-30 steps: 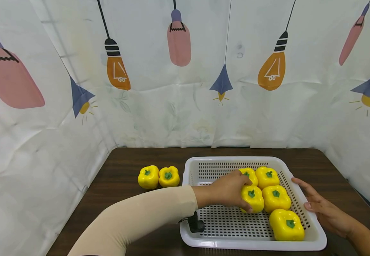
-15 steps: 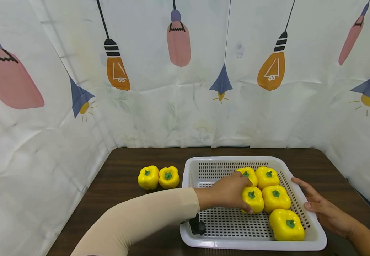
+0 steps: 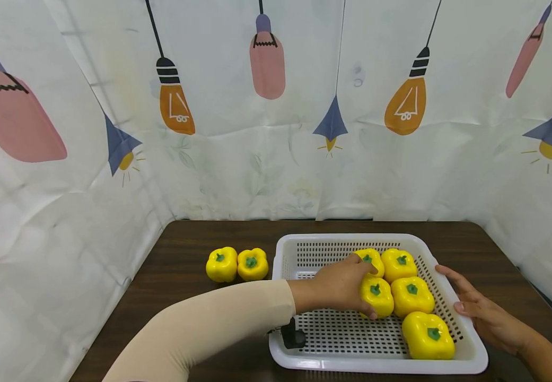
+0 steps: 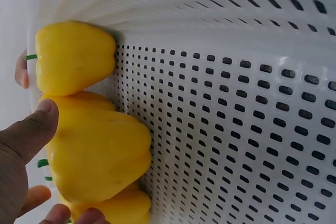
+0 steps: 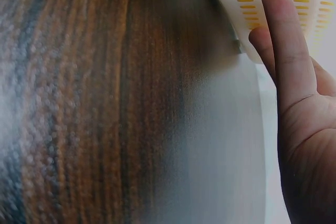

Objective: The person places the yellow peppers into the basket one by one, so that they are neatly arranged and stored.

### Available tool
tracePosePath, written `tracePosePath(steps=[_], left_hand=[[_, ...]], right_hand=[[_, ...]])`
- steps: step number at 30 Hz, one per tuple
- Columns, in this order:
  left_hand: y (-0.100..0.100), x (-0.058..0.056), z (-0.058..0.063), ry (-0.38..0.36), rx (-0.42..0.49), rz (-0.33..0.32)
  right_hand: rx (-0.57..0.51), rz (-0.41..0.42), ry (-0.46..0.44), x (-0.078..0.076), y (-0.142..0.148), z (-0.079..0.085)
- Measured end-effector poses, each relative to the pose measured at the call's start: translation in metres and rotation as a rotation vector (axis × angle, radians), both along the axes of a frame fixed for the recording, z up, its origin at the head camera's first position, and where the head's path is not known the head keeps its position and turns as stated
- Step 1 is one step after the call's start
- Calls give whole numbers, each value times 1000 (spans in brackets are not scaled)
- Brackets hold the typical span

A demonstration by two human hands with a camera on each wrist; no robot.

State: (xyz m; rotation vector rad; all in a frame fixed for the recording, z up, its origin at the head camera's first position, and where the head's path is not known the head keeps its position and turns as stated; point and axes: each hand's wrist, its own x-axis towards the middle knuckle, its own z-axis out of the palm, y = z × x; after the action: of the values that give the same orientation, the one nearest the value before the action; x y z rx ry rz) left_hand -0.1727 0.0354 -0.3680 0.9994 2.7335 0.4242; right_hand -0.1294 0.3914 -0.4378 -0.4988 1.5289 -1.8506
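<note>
My left hand (image 3: 340, 286) reaches into a white perforated basket (image 3: 333, 365) and holds a yellow bell pepper (image 3: 377, 298). In the left wrist view the thumb (image 4: 37, 127) lies against this bell pepper (image 4: 100, 153), and the fingers are partly cut off by the frame's lower edge. Several other yellow peppers sit at the basket's right side, among them a large front one (image 3: 427, 337). My right hand (image 3: 492, 315) touches the basket's right side from outside. In the right wrist view its fingers (image 5: 286, 40) lie fairly straight along the perforated wall.
Two more yellow peppers, a left one (image 3: 221, 264) and a right one (image 3: 252, 264), stand on the dark wooden table (image 3: 180, 254) left of the basket. A white curtain (image 3: 237, 175) with printed lamps hangs behind and beside the table.
Almost nothing differs. My left hand and forearm shift very slightly, with the hand still at the same pepper. My right hand stays at the basket's side.
</note>
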Motion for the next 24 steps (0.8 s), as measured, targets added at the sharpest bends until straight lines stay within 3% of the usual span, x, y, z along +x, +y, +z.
tracePosePath(steps=[12,24], left_hand=[[-16,3,20,-19,65,-19],[-55,5,35,-27,178,-38]], right_hand=[[2,8,-23,0,-1,2],[49,-21,-16,0,2,0]])
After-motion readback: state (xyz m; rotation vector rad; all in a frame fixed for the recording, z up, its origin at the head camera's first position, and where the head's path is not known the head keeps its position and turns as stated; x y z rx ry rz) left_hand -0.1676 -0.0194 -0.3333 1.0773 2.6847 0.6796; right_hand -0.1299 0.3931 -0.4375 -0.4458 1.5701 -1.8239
